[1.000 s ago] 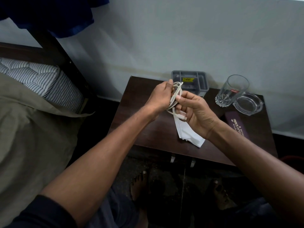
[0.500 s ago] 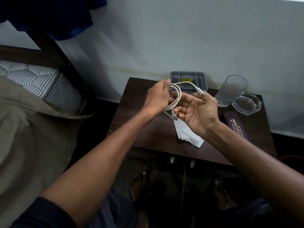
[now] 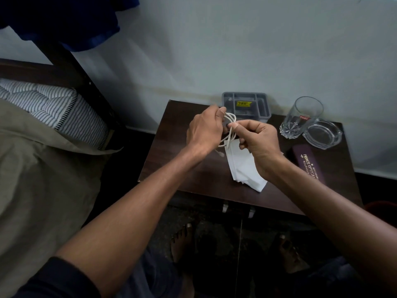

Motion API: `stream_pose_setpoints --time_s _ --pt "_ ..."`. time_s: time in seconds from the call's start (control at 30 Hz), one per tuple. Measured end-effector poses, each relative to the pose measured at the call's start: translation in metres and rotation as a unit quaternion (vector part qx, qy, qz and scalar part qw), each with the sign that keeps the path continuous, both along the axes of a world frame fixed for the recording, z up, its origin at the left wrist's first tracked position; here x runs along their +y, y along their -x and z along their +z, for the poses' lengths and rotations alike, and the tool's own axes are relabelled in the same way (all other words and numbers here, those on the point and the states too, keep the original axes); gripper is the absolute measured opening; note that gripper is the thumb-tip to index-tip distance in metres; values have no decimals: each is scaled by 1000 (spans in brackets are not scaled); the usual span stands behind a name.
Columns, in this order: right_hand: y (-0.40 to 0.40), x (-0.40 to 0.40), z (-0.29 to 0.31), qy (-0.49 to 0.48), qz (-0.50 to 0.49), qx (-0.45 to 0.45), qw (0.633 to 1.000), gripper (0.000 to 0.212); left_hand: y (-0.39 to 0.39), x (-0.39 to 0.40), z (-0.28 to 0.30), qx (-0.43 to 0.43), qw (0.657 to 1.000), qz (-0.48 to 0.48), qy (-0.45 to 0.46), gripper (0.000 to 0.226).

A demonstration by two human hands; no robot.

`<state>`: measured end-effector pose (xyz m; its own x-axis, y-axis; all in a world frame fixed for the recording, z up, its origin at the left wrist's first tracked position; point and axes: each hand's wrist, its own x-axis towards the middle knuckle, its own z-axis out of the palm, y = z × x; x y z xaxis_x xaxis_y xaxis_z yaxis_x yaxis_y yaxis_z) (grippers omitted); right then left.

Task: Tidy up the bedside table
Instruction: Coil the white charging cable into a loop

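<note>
Both hands hover over the dark wooden bedside table [image 3: 167,155]. A white cable [image 3: 230,125] is looped into a coil between them. My left hand [image 3: 204,131] pinches the top of the coil, and my right hand [image 3: 258,138] is closed around the cable's lower strands from the right. One plug end [image 3: 220,153] dangles below my left wrist. White folded papers [image 3: 245,168] lie on the table under my right hand.
A grey compartment tray [image 3: 263,108] stands at the back against the wall. To its right are a clear drinking glass [image 3: 303,119] and a glass ashtray [image 3: 322,134]. A dark purple spectacle case [image 3: 307,164] lies at the right. The bed [image 3: 43,158] is on the left.
My right hand turned from palm-up to closed over the cable, pulling the free end with its plug down into the coil. The left hand kept its hold.
</note>
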<state>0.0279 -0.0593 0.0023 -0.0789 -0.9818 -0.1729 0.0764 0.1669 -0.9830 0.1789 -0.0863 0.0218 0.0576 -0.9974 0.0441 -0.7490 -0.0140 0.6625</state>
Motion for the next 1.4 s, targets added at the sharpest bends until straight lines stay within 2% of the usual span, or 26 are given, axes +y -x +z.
stream_pose_setpoints --time_s 0.07,0.23,0.27,0.33,0.43,0.47,0.53,0.67,0.8,0.9,0.97,1.07,1.13,1.2,1.33,1.4 --pt "-2 1 -1 35 -34 22 999 16 2 -3 -4 37 999 -8 -28 44" --pt "-4 1 1 23 -92 -32 995 17 9 2 -7 23 998 -45 -39 43" --pt "-4 1 2 34 -98 -14 994 15 11 3 -6 40 997 -48 -48 43" --pt "-3 1 2 94 -98 82 987 5 11 2 -6 90 992 -47 -70 46" --pt "-1 1 4 184 -81 270 942 6 11 0 -9 140 984 -47 -97 44" --pt "-1 1 5 194 -79 289 934 9 12 1 -10 157 981 -46 -102 43" --pt "-4 2 8 183 -65 270 943 13 14 2 -10 178 978 -35 -102 42" --pt "-12 6 4 167 -19 323 931 12 9 -4 -7 131 989 7 -71 45" --pt "-16 10 9 111 3 193 975 18 4 -10 -6 132 989 19 -56 45" --pt "-14 6 14 63 33 103 992 16 -1 -13 -4 145 986 33 -69 45" --pt "-10 2 14 35 43 100 993 16 -9 -17 -2 132 988 48 -67 48" --pt "-5 -4 16 37 70 160 984 12 -17 -19 -2 28 997 64 -26 49" --pt "-5 -5 18 47 94 168 980 18 -18 -20 -2 8 997 77 -15 48" --pt "-4 -4 15 28 110 150 982 20 -21 -24 -4 28 996 82 -17 45" --pt "2 -3 5 -64 84 89 990 20 -33 -33 -11 196 975 83 -61 48" --pt "3 -4 1 -113 70 69 989 21 -35 -35 -14 233 967 59 -82 46"
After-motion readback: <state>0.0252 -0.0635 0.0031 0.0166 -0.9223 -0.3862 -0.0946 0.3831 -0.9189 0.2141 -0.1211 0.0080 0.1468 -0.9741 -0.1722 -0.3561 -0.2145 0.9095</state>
